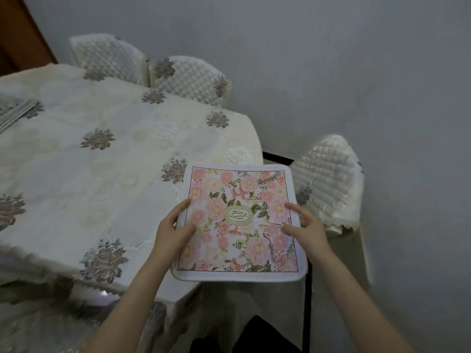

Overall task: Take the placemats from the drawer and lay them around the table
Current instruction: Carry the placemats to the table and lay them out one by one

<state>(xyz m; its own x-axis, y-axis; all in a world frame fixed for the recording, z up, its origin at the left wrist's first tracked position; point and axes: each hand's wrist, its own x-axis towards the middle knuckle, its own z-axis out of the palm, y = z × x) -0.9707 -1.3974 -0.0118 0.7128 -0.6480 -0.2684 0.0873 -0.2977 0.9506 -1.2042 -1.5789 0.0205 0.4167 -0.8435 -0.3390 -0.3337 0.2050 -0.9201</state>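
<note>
- Striped placemat (pixel 15 112): lies at the tabletop's (pixel 76 161) far left edge; place the next one well apart from it.
- Left hand (pixel 173 231): clamped on the floral placemat's (pixel 239 220) left edge.
- Floral placemat: overhangs the near right corner; slide it inward, square to the edge.
- Right hand (pixel 304 226): grips its right edge; lower both sides together.

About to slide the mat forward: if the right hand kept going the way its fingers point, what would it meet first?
The right hand points up-left across the placemat that it grips, so more mat first. Past its far edge comes the tablecloth at the table corner, though depth there is hard to judge.
</note>
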